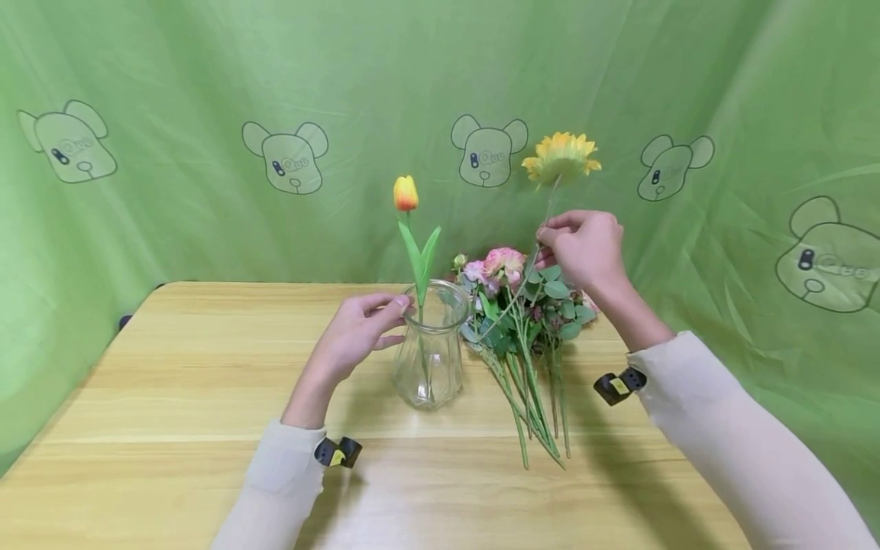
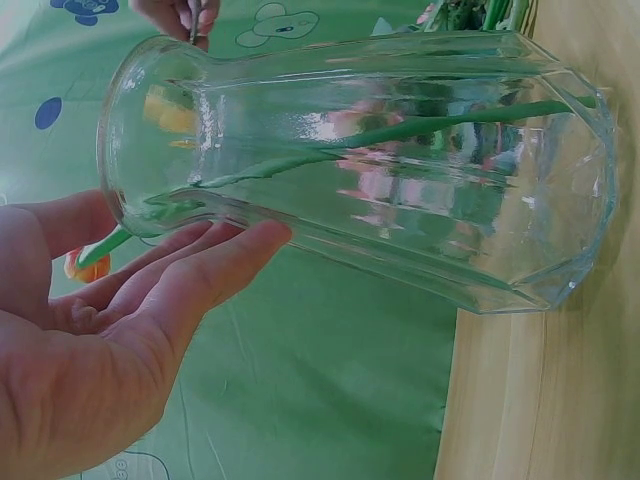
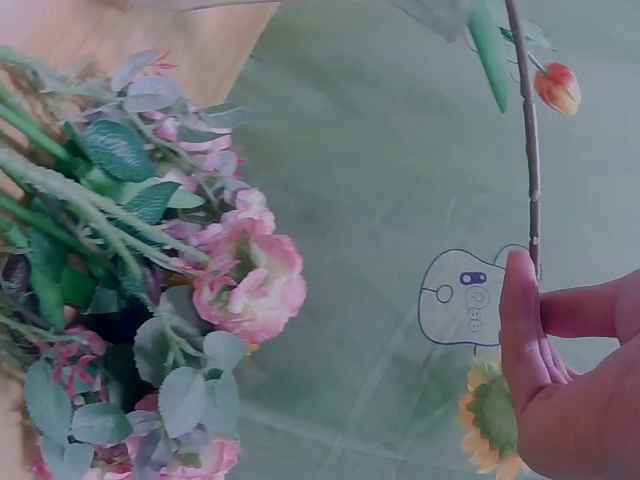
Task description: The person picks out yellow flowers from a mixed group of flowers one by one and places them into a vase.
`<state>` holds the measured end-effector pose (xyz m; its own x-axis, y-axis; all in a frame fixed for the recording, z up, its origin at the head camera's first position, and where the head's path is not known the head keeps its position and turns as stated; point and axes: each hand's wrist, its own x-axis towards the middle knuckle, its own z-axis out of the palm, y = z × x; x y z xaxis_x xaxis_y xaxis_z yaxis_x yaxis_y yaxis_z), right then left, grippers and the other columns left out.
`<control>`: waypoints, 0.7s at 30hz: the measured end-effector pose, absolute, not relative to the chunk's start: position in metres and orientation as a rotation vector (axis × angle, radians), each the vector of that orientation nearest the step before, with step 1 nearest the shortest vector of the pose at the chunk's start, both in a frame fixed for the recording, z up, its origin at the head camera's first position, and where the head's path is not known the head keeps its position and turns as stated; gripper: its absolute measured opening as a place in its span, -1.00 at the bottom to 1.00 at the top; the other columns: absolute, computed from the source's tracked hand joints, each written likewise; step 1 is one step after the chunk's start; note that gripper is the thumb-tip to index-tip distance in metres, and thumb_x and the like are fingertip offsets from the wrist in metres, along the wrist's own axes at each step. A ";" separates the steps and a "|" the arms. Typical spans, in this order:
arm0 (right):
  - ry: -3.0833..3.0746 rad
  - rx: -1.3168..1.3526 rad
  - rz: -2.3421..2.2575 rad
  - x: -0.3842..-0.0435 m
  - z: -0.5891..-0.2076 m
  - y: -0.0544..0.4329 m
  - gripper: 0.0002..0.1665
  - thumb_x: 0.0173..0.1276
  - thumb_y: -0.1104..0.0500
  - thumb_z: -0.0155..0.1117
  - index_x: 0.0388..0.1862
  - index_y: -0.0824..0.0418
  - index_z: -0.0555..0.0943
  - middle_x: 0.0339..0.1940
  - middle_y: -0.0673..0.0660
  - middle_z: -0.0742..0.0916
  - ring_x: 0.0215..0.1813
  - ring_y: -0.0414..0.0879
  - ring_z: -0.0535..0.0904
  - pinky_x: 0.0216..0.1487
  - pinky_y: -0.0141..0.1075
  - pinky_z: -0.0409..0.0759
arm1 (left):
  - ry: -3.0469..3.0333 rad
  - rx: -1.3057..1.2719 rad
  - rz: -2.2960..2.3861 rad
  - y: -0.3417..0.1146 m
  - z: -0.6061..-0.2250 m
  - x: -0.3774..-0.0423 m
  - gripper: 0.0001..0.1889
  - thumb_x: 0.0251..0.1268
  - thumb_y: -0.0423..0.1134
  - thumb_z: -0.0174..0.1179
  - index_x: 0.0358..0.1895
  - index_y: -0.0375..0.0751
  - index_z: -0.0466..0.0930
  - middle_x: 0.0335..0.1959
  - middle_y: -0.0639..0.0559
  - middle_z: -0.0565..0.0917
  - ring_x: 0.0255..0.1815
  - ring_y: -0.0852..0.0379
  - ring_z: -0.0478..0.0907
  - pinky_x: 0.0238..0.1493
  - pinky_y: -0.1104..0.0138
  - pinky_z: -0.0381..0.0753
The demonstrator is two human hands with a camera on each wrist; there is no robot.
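Observation:
An artificial sunflower [image 1: 560,159] is held upright, its thin stem pinched between the thumb and fingers of my right hand [image 1: 587,248]. In the right wrist view the dark stem [image 3: 530,150] runs past the fingertips. My left hand [image 1: 354,332] touches the left side of the clear glass vase [image 1: 429,359] at its rim and neck, fingers mostly straight. Inside the vase stands one orange-yellow tulip [image 1: 406,194], its green stem [image 2: 400,132] slanting to the bottom. The sunflower's lower stem passes in front of the flower pile right of the vase.
Pink flowers [image 1: 504,263] with grey-green leaves [image 1: 557,290] and several long green stems [image 1: 532,405] lie on the wooden table [image 1: 206,374], to the right of the vase. A green curtain [image 1: 385,76] with printed bear heads surrounds the table's back and sides.

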<state>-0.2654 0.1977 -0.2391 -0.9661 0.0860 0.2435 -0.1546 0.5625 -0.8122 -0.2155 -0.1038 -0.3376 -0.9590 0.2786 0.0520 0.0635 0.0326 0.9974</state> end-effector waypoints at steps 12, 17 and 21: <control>-2.393 0.023 1.588 -0.271 -0.228 0.190 -0.63 0.49 0.23 0.25 0.16 0.43 0.57 -0.48 -0.04 0.77 -0.51 -0.22 0.73 -0.32 -0.34 0.82 | 2.146 0.357 2.049 -0.105 -0.339 -0.215 -0.54 0.60 -0.12 0.07 0.29 -0.44 0.50 0.25 -0.30 0.62 0.32 -0.19 0.57 0.20 0.12 0.73; -2.384 0.058 1.557 -0.271 -0.231 0.183 -0.67 0.49 0.22 0.24 0.13 0.40 0.57 -0.46 -0.04 0.77 -0.49 -0.19 0.74 -0.37 -0.34 0.81 | 2.146 0.360 2.052 -0.105 -0.339 -0.216 -0.55 0.60 -0.13 0.07 0.29 -0.44 0.50 0.25 -0.31 0.61 0.32 -0.20 0.56 0.20 0.11 0.73; -2.395 0.088 1.552 -0.270 -0.235 0.176 -0.69 0.48 0.23 0.25 0.10 0.39 0.58 -0.44 -0.02 0.77 -0.48 -0.16 0.76 -0.34 -0.32 0.82 | 2.146 0.361 2.051 -0.104 -0.340 -0.216 -0.56 0.60 -0.13 0.07 0.28 -0.43 0.51 0.24 -0.30 0.62 0.31 -0.20 0.57 0.21 0.12 0.73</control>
<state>-0.2696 0.1764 -0.2348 -0.9574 0.1031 0.2699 -0.2043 0.4191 -0.8847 -0.2161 -0.1041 -0.3396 -0.9597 0.2753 0.0568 0.0692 0.0354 0.9970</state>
